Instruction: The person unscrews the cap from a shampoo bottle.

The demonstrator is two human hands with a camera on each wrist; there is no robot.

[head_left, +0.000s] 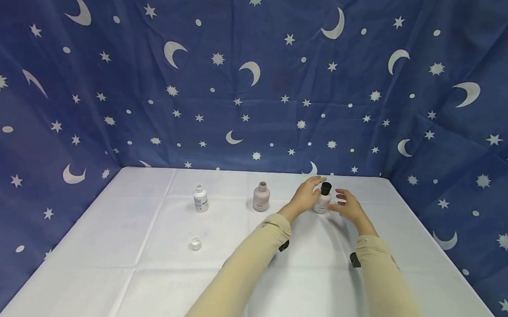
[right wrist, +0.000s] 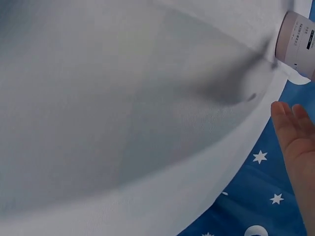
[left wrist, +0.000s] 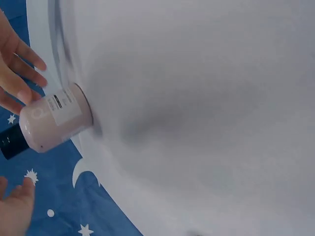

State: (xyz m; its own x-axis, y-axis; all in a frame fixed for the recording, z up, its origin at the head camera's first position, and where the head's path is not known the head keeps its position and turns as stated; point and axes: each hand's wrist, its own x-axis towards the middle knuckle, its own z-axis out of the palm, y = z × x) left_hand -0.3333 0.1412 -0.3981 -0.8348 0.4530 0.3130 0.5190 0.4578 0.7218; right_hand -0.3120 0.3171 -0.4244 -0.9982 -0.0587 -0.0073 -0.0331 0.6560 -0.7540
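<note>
A pale pink bottle with a black cap on it stands upright at the back right of the table. My left hand is at its left side, fingers extended and apart from the bottle in the left wrist view. On the other side is my right hand, its fingers spread and loosely bent. The right wrist view shows a gap between the right fingers and the bottle. Part of the bottle's left side is hidden by the left hand in the head view.
Another pale pink bottle, uncapped, stands left of the hands. Farther left is an open white bottle with a label, and a small white cap lies in front of it. A starry blue curtain hangs behind the white-covered table.
</note>
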